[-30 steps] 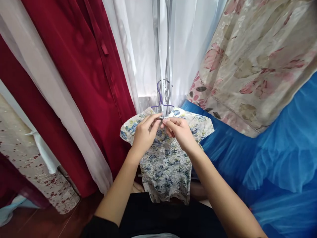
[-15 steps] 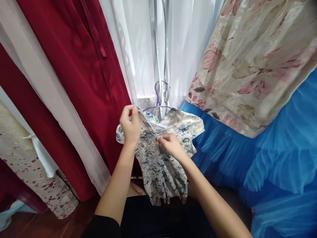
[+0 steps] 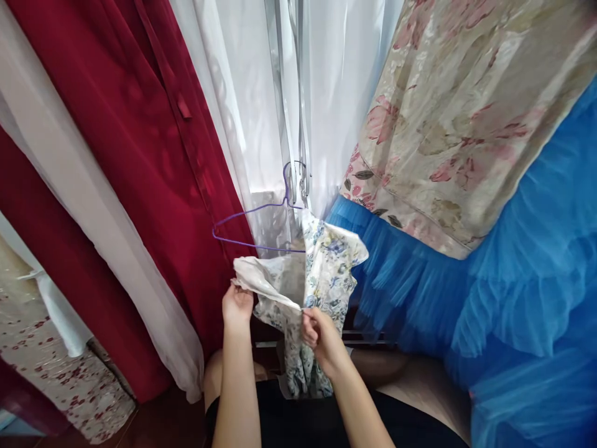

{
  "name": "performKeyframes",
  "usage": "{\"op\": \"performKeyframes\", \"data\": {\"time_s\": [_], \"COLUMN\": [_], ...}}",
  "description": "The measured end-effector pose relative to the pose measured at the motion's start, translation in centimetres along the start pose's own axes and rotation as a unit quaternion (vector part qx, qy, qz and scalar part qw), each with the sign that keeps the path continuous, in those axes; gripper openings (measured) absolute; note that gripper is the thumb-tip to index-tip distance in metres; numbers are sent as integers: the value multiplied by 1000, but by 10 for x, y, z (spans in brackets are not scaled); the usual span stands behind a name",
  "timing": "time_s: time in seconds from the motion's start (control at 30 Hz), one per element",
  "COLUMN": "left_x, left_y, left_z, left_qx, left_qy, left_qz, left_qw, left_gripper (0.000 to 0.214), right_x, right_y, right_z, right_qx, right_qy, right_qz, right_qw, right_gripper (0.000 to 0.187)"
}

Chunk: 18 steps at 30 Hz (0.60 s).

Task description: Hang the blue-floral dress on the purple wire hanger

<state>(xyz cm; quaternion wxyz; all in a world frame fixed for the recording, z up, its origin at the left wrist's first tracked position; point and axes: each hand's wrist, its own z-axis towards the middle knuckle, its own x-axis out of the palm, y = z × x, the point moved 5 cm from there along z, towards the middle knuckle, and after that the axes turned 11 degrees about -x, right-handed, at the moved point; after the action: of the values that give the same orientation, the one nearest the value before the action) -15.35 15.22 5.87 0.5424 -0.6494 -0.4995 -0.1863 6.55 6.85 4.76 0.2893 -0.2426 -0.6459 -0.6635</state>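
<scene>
The garment [image 3: 329,264] hangs by one shoulder from the right end of the purple hanger [image 3: 286,198], whose left end is bare and overlaps the red cloth [image 3: 153,155]. The left hand [image 3: 239,305] has its fingers gripping the loose side, below that bare end; the fingers of the right hand [image 3: 321,336] pinch the garment's edge near its middle. Grey straps [image 3: 284,93] run down to the hanger's hook, before white cloth [image 3: 340,81]. To the right, blue tulle [image 3: 466,311] lies just behind the hung sleeve, with a floral cloth [image 3: 448,137] draped over its upper part. Clothes crowd both sides closely.
</scene>
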Motion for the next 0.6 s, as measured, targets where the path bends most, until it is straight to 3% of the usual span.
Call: {"op": "performKeyframes", "data": {"time_s": [0.07,0.13,0.2,0.27,0.33,0.43,0.5,0.6], "left_x": [-12,-12,3,28,54,80,84,82], "left_y": [30,54,69,78,84,93,97,96], "left_z": [-13,-32,-59,-91,-126,-167,-178,-174], "left_qx": [-33,-51,-44,-15,35,115,143,150], "left_qy": [25,84,163,239,302,364,370,357], "left_qz": [4,22,58,124,226,373,432,464], "left_qw": [999,995,984,963,926,846,810,796], "left_gripper": [21,9,13,19,19,18,18,45], "right_x": [-31,-57,-71,-73,-63,-41,-29,-17], "right_y": [-2,5,15,26,37,43,43,47], "right_z": [-2,-2,-5,-10,-16,-26,-33,-46], "right_qx": [-4,-32,-71,-124,-172,-176,-139,-72], "right_qy": [-95,-193,-264,-292,-257,-133,-55,35], "right_qz": [93,138,122,41,-65,-140,-125,-102], "right_qw": [991,971,954,947,949,965,981,992], "right_gripper": [28,27,19,14,24,42,56,65]}}
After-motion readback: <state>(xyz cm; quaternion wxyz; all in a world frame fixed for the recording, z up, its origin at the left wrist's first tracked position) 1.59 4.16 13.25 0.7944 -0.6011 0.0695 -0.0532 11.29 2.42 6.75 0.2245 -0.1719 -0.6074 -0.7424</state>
